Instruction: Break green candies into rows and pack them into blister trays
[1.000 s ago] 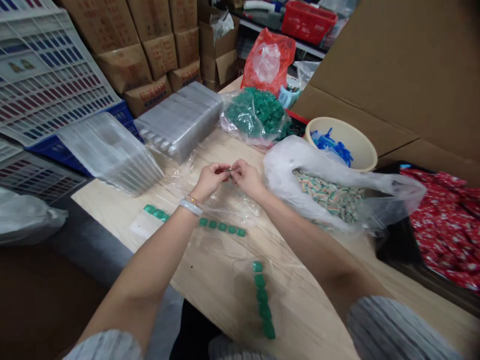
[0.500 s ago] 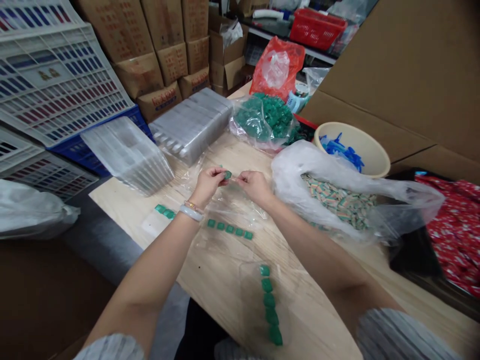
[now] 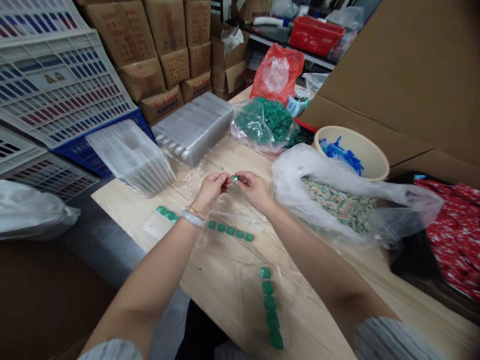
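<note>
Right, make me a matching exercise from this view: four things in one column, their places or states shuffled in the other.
Things:
1. Small green piece
2. Left hand
3. Cream bowl
4. Red basket

Places or states:
A. On the dark counter at the back
B. Pinched by the right hand
C. Has blue pieces inside
D. Pale bangle at its wrist

Pairs: 1-B, 2-D, 3-C, 4-A

Green squares [image 3: 231, 231], red-and-white-patterned packets [image 3: 455, 230].
</note>
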Demonstrator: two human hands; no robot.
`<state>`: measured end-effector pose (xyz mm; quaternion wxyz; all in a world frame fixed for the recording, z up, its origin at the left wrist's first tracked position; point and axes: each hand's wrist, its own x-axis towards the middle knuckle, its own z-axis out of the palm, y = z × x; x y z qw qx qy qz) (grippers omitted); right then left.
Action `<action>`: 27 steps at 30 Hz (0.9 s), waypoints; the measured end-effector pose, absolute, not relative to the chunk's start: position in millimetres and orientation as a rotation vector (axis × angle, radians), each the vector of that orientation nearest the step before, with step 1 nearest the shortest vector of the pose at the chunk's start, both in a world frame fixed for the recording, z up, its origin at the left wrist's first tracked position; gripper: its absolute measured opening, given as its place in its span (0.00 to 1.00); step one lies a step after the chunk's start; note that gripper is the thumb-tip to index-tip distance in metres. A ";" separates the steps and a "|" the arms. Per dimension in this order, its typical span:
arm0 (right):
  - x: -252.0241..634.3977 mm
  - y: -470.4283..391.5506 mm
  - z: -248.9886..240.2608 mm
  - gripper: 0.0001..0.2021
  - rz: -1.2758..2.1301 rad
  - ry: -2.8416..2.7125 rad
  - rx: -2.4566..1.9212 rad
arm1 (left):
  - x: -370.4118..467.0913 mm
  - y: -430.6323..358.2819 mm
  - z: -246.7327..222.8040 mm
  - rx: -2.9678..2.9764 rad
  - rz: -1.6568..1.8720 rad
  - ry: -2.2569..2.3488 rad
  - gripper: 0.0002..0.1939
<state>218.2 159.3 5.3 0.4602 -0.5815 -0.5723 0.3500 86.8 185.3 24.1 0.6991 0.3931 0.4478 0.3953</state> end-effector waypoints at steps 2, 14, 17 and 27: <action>220.7 156.0 6.4 0.11 0.810 -1.460 -1.470 | 89.0 184.9 27.0 0.933 0.838 0.996 0.13; 218.2 141.0 13.3 0.10 1.387 -0.717 -1.161 | 103.9 167.3 24.2 0.882 0.842 0.831 0.12; 220.7 133.3 12.1 0.11 1.365 -0.575 -1.113 | 108.7 152.4 30.9 0.902 0.836 0.738 0.13; 264.0 88.9 21.8 0.05 1.587 -0.234 -1.062 | 106.7 170.3 32.7 2.187 0.514 1.067 0.10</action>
